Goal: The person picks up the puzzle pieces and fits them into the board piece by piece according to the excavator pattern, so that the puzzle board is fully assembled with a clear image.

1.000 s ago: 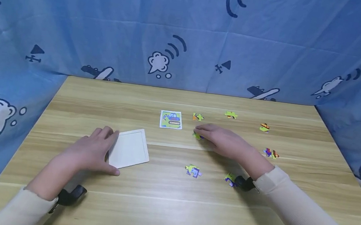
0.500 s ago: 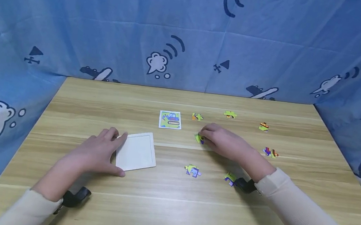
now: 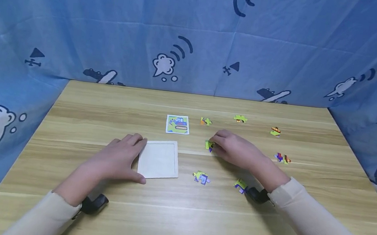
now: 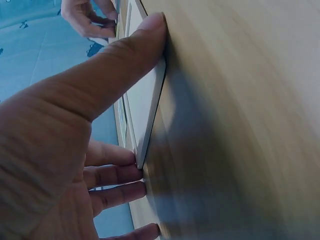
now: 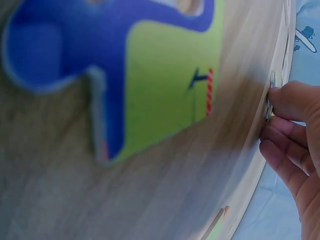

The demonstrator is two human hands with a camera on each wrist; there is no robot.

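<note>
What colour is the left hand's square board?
Off-white square board; the head view shows it best.

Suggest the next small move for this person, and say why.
Probably carry the pinched puzzle piece left to the white board and lay it there. The right grip pinches that piece, just right of the board; the left grip holds the board by its left side, and its visible face bears no pieces.

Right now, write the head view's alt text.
A person's right hand pinches a puzzle piece while the left hand grips a pale square board on a wooden table. A picture card and other puzzle pieces lie nearby.
</note>
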